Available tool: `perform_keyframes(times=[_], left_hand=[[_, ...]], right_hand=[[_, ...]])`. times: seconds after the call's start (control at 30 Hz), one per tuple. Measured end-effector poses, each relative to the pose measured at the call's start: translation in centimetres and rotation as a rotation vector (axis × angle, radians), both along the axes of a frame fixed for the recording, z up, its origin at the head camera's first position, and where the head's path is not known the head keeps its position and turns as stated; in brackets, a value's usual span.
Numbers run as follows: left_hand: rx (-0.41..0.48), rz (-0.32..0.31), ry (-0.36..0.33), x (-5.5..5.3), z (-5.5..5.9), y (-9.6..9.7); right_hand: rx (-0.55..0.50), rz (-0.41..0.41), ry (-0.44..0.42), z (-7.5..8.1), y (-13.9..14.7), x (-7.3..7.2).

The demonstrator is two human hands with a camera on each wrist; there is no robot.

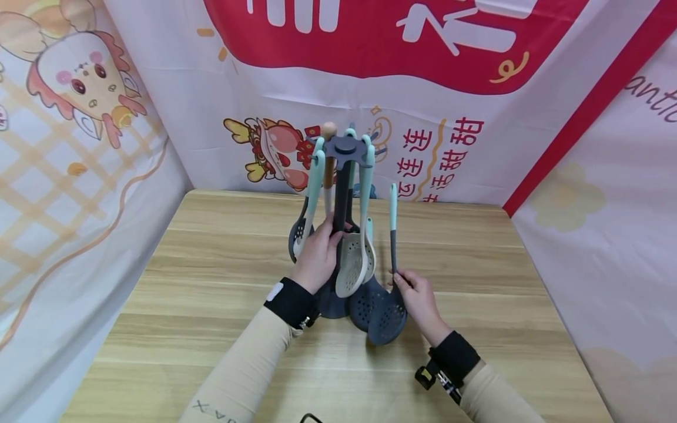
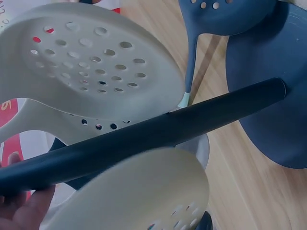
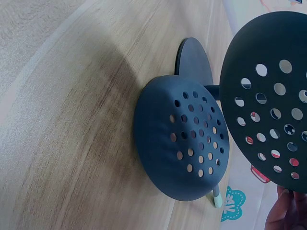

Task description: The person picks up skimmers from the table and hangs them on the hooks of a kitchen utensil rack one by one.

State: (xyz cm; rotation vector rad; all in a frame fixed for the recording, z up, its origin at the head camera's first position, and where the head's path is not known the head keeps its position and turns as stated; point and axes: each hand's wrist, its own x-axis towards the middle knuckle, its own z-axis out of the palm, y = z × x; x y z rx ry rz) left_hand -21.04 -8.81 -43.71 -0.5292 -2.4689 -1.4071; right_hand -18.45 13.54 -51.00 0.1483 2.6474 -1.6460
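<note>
A dark utensil rack [image 1: 346, 150] stands upright, hung with slotted spoons and other tools with mint handles. My left hand [image 1: 317, 258] grips its central pole [image 2: 144, 139], with fingers and thumb round it. To the right of the rack, my right hand [image 1: 420, 296] pinches a dark skimmer [image 1: 388, 320] low on its stem, its mint handle pointing up. In the right wrist view the held skimmer's perforated bowl [image 3: 268, 45] covers part of the scene. A second dark skimmer [image 3: 158, 124] lies on the table beside the rack's round base [image 3: 194, 62].
The wooden table [image 1: 211, 341] is bounded at the back by a printed cloth [image 1: 317, 88], with more cloth at both sides. A light slotted spoon [image 1: 350, 270] hangs at the rack's front. A wooden-handled tool [image 1: 328, 170] hangs at its back left.
</note>
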Motion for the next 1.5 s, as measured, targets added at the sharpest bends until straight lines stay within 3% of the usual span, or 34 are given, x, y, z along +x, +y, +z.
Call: perform_keyframes(times=[0.23, 0.47, 0.73, 1.03, 1.5], left_hand=[[-0.026, 0.064, 0.092, 0.2, -0.3, 0.0], [-0.003, 0.094, 0.141, 0.2, -0.5, 0.1], [-0.003, 0.17, 0.195, 0.2, -0.8, 0.1], [0.012, 0.212, 0.193, 0.4, -0.8, 0.4], [-0.018, 0.221, 0.192, 0.2, -1.1, 0.4]], right_hand=[[-0.039, 0.007, -0.017, 0.5, -0.1, 0.2], [-0.053, 0.02, 0.025, 0.9, -0.4, 0.5], [-0.075, 0.02, 0.032, 1.2, -0.5, 0.7], [-0.131, 0.007, 0.048, 2.0, -0.6, 1.0], [-0.17, 0.004, 0.12, 3.0, -0.7, 1.7]])
